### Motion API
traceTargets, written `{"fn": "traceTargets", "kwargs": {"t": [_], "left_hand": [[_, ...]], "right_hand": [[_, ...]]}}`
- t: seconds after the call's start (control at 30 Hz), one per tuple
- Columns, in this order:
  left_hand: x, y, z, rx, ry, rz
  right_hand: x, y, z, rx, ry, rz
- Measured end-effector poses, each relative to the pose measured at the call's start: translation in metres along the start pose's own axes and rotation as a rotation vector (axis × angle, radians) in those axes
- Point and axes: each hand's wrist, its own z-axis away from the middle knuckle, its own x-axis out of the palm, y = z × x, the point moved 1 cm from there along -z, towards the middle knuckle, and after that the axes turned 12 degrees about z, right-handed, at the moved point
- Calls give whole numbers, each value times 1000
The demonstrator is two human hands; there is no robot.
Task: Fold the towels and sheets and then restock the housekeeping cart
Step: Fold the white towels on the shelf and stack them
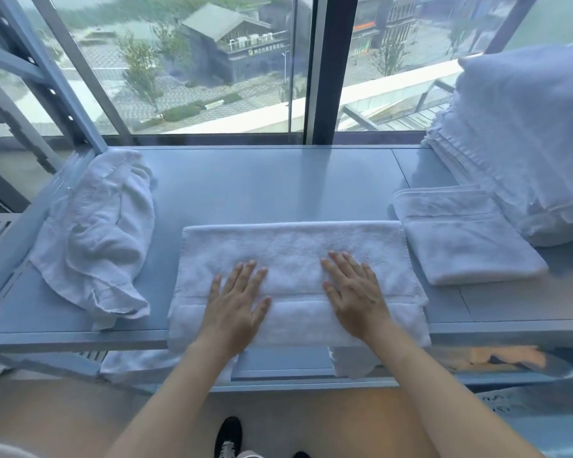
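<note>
A white towel [295, 246] lies folded lengthwise across the front of the grey shelf [262, 186], its front edge hanging slightly over the rim. My left hand [237, 300] and my right hand [354, 292] both press flat on it with straight, spread fingers, side by side near its middle. To the right lies a folded white towel [467, 239]. A crumpled white cloth [96, 233] lies at the shelf's left end.
A tall pile of white linen [523, 133] fills the right back corner. More white towels [348, 361] sit on the lower shelf. A slanted metal rack frame [57, 77] stands at the left. Behind the shelf is a large window [212, 61].
</note>
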Motion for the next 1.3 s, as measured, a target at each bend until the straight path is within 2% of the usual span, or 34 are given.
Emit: {"fn": "traceTargets", "kwargs": {"t": [0.2, 0.3, 0.4, 0.57, 0.83, 1.0, 1.13, 1.3], "left_hand": [[-12, 5, -27, -18, -49, -19], [-1, 27, -2, 93, -28, 28], [23, 39, 38, 222, -27, -46], [38, 40, 70, 242, 32, -126], [19, 12, 71, 302, 148, -62], [29, 5, 74, 270, 78, -147], [25, 10, 58, 206, 62, -147], [12, 6, 44, 180, -44, -156]], "right_hand": [[-9, -12, -16, 31, 19, -18], [-8, -18, 13, -99, 20, -16], [5, -20, 56, -248, -6, 89], [10, -10, 83, -361, 10, 185], [-8, 23, 90, -293, 109, 51], [3, 20, 99, -264, -5, 208], [3, 11, 79, -209, -32, 269], [-2, 16, 61, -263, -130, 303]]}}
